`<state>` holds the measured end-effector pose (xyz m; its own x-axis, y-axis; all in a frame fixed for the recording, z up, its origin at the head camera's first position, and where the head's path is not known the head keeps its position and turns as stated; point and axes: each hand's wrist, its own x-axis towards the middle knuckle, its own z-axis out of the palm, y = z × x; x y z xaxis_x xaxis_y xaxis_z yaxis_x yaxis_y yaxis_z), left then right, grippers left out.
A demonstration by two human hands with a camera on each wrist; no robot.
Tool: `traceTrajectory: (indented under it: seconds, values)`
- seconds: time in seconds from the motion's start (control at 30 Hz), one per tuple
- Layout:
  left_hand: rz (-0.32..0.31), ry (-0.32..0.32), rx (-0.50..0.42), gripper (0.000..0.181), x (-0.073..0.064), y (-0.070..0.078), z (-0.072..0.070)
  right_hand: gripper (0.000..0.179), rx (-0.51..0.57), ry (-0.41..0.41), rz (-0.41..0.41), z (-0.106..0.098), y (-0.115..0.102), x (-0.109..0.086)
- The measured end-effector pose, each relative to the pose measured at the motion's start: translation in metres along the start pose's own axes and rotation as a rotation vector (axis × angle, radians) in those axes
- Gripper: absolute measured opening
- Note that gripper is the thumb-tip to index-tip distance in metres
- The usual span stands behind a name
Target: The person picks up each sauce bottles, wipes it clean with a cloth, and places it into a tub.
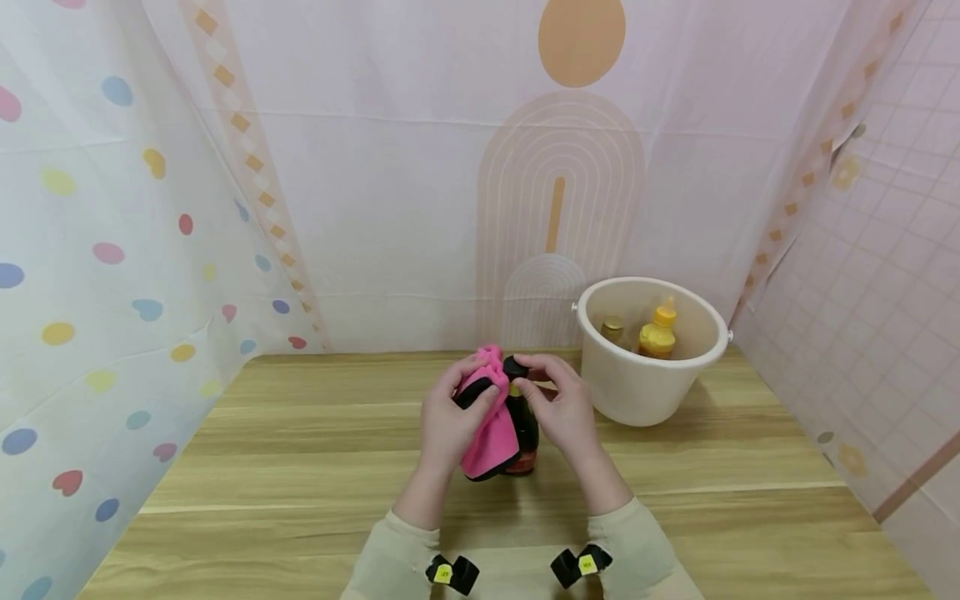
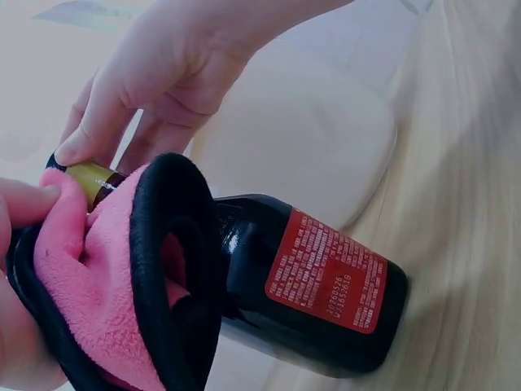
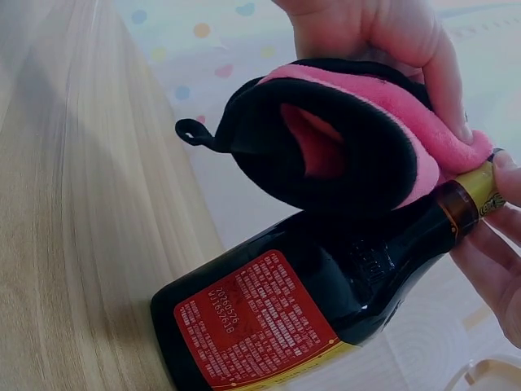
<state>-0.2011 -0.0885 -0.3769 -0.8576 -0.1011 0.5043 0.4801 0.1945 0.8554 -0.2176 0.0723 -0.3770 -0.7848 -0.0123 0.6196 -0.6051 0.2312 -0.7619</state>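
A pink fuzzy cleaning cloth (image 1: 492, 446) with black edging is bunched in my left hand (image 1: 446, 425), gripped between thumb and fingers. Its upper end lies against the neck of a dark bottle (image 1: 527, 425), just below the black cap. My right hand (image 1: 564, 408) pinches that neck near the top, over the yellow band. In the left wrist view a red label (image 2: 330, 273) with small print shows on the bottle's body. The right wrist view shows the cloth's folded opening and a small black loop (image 3: 195, 133) hanging from its edge. The bottle's base stands on the table.
A white bucket (image 1: 633, 392) stands at the back right of the wooden table (image 1: 315, 450). Inside it are a yellow squeeze bottle (image 1: 657, 335) and a container with a gold lid (image 1: 612, 323). Patterned curtains (image 1: 375, 208) hang behind and at both sides.
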Motion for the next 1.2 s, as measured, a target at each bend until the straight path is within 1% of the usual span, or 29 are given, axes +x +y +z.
traceTrajectory:
  seconds: [0.1, 0.2, 0.37, 0.57, 0.67, 0.8, 0.93, 1.03, 1.1, 1.2]
  values:
    - [0.023, -0.069, 0.027, 0.041, -0.003, 0.0, -0.001, 0.028, 0.01, 0.002, -0.006, 0.0, 0.0, 0.0]
    - [0.055, -0.113, 0.082, 0.047, -0.005, 0.002, -0.002, 0.027, 0.028, 0.002, -0.018, -0.001, 0.0, -0.001]
    - [0.113, -0.126, 0.206, 0.048, -0.008, 0.0, -0.001, 0.026, 0.039, 0.0, -0.041, -0.002, 0.001, -0.001]
    - [0.147, -0.128, 0.325, 0.045, -0.013, -0.007, 0.0, 0.026, 0.033, -0.006, -0.055, -0.003, 0.001, -0.002]
    - [0.147, -0.146, 0.364, 0.045, -0.016, -0.011, -0.001, 0.026, 0.035, -0.005, -0.046, -0.003, 0.001, -0.002]
    - [0.128, -0.181, 0.414, 0.045, -0.02, -0.016, -0.004, 0.026, 0.038, -0.003, -0.022, -0.004, 0.0, -0.002]
    - [0.112, -0.21, 0.437, 0.043, -0.021, -0.021, -0.007, 0.026, 0.041, 0.0, -0.003, -0.003, 0.0, -0.002]
    - [0.087, -0.221, 0.439, 0.042, -0.022, -0.023, -0.008, 0.027, 0.036, -0.002, 0.007, -0.003, -0.002, -0.002]
    - [0.066, -0.223, 0.443, 0.042, -0.022, -0.024, -0.01, 0.027, 0.028, -0.005, 0.009, -0.002, -0.006, -0.001]
    - [0.057, -0.224, 0.446, 0.042, -0.023, -0.027, -0.011, 0.026, 0.016, -0.008, 0.008, -0.004, -0.022, -0.002]
